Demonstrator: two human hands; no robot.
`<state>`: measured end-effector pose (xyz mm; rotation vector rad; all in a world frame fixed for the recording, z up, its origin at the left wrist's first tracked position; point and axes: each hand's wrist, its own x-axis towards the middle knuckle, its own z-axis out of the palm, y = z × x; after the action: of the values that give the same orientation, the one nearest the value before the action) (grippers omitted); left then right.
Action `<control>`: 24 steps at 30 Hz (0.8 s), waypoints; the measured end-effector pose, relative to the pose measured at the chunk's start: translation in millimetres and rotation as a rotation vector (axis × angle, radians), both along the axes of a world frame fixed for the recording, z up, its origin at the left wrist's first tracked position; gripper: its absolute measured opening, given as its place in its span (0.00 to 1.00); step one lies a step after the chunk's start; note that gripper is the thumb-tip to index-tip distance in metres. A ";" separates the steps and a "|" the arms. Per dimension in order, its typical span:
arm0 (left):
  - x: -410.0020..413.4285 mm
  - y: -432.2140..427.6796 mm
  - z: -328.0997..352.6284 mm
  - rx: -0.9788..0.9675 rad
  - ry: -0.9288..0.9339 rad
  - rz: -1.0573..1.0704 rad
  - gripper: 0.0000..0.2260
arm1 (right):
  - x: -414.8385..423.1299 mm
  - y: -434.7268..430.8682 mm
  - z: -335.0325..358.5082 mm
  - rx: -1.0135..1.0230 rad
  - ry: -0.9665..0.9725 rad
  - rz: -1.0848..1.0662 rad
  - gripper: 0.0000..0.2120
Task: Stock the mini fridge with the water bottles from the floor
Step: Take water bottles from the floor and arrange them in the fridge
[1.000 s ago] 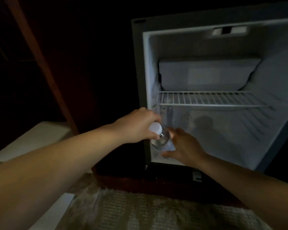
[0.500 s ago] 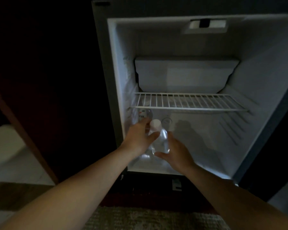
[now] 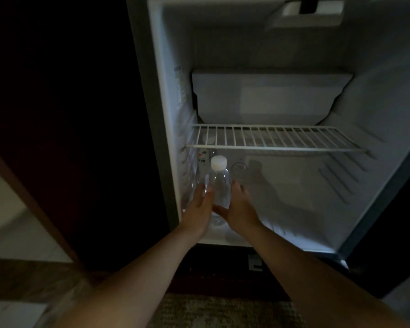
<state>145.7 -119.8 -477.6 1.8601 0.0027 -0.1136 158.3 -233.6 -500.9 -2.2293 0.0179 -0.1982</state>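
Clear water bottle (image 3: pixel 219 185) w/ white cap stands upright on the floor of the mini fridge (image 3: pixel 294 209), at the front-left corner, below the wire shelf (image 3: pixel 275 138). The left hand (image 3: pixel 198 207) and right hand (image 3: pixel 240 209) cup it from either side, thumbs curled across its front. Fridge stands open; carpet (image 3: pixel 223 311) in foreground.

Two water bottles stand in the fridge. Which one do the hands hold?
The front bottle, white cap in plain view, between left hand and right hand. The rear bottle stands behind it, further left, mostly hidden.
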 end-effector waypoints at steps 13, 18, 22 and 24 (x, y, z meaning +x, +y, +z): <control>4.7 -18.2 -20.1 -0.333 0.189 0.303 0.14 | 3.1 14.8 -4.9 0.135 0.069 -0.064 0.22; 7.9 -13.0 -19.0 -0.383 0.165 0.302 0.13 | 6.8 20.9 -6.0 0.292 0.082 -0.101 0.16; 11.8 -11.7 -22.1 -0.372 0.154 0.300 0.22 | 11.1 24.1 -8.9 0.378 0.120 -0.095 0.13; 11.9 -14.5 -21.2 -0.317 0.161 0.293 0.21 | 13.8 23.9 -10.9 0.406 0.123 -0.102 0.12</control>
<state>157.6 -134.2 -498.8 1.5116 0.3490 -0.0561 172.1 -209.7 -511.8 -1.8329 0.2205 -0.1015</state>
